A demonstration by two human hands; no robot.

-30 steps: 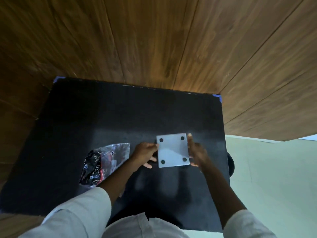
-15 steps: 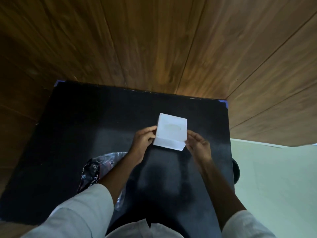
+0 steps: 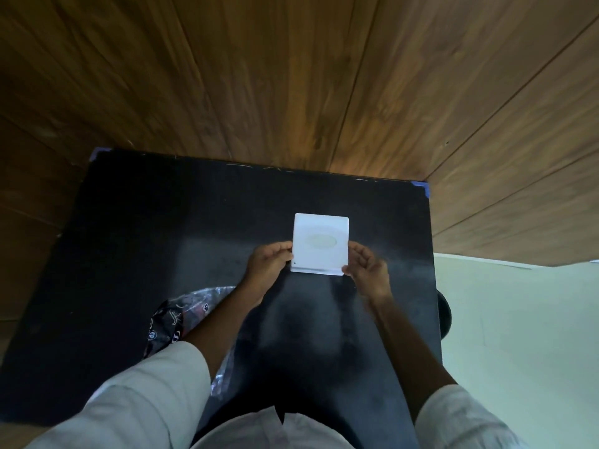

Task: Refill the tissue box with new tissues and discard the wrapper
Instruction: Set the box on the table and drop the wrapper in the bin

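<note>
A white square tissue box (image 3: 320, 243) stands on the black table (image 3: 162, 238) with its top up, showing an oval opening. My left hand (image 3: 269, 265) grips its left side and my right hand (image 3: 368, 270) grips its right near corner. The crumpled clear and black printed wrapper (image 3: 176, 319) lies on the table to the left, partly hidden under my left forearm.
The table stands against a brown wood-panelled wall (image 3: 291, 76). Pale floor (image 3: 518, 319) shows to the right, with a dark round object (image 3: 444, 314) at the table's right edge. White sleeves cover my upper arms at the bottom.
The box, held bottom up with four dark feet showing, has been turned over and set farther from me with its oval opening facing up. Both hands stay on its sides.
</note>
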